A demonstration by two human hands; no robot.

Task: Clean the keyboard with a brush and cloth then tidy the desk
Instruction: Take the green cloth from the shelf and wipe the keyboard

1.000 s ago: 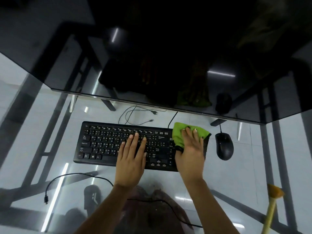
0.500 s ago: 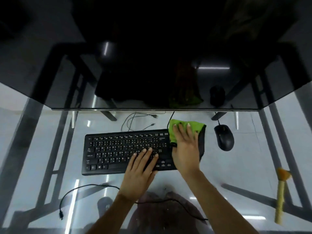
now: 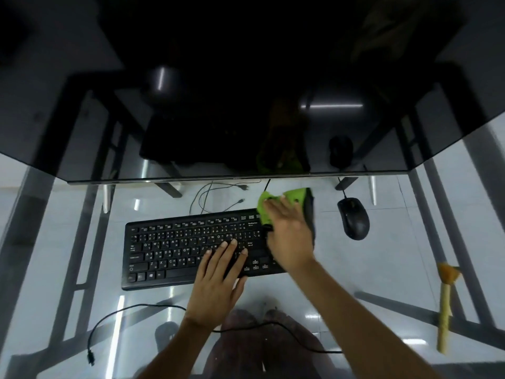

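A black keyboard lies on the glass desk. My left hand rests flat on its lower right keys, fingers spread. My right hand presses a green cloth onto the keyboard's right end, covering the number pad; the cloth sticks out beyond my fingertips. A brush with a pale yellow handle and orange bristles lies alone on the desk at the far right, well away from both hands.
A black mouse sits right of the keyboard. A large dark monitor fills the back. Thin cables lie behind the keyboard, and a loose black cable runs along the desk's near side. Metal frame bars show through the glass.
My right hand with the cloth has slid up and slightly right over the keyboard's right end. My left hand has shifted right along the keys. The camera has tilted a little.
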